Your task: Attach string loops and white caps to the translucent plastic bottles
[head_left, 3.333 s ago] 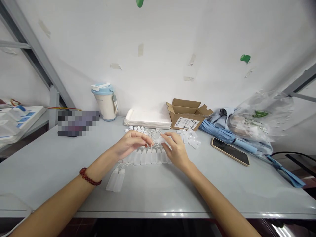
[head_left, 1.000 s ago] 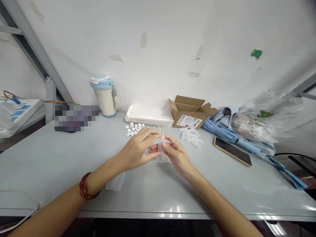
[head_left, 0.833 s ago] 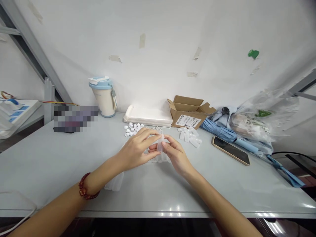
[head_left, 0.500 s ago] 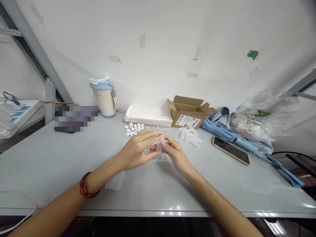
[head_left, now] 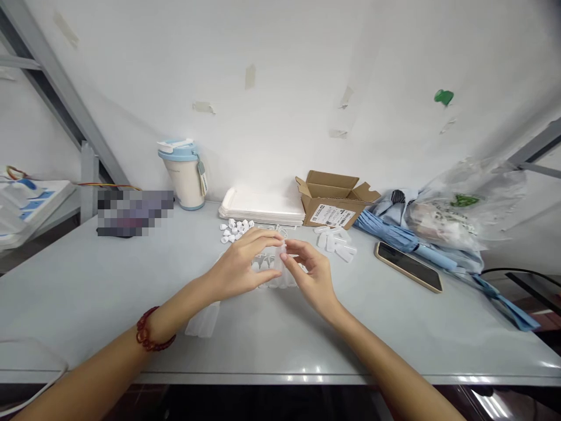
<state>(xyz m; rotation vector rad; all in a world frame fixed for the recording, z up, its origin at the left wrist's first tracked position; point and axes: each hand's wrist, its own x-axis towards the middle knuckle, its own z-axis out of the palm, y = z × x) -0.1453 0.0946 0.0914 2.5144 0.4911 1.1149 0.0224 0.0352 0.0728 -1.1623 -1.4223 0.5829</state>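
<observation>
Between my two hands is an upright, small translucent plastic sleeve (head_left: 279,258). My left hand (head_left: 242,260) spans it, fingertips at its upper end and thumb by its lower end. From the other side, my right hand (head_left: 309,270) pinches it between thumb and fingers. Behind and beneath the hands lies a row of similar translucent pieces with white loops (head_left: 262,266), partly hidden. More translucent sleeves (head_left: 204,321) lie near my left wrist. Small white caps (head_left: 231,231) are heaped beyond my left hand, and loose clear pieces (head_left: 335,241) lie beyond my right.
At the back stand a cream tumbler with a blue lid (head_left: 184,178), a stack of white trays or envelopes (head_left: 263,207) and an open cardboard box (head_left: 331,204). On the right are a phone (head_left: 408,267), a folded blue umbrella (head_left: 388,231) and a plastic bag (head_left: 464,204).
My right fingers have shifted and curled more around the upper part of the sleeve. My left hand has moved slightly left, its thumb now more extended. The view has shifted a little.
</observation>
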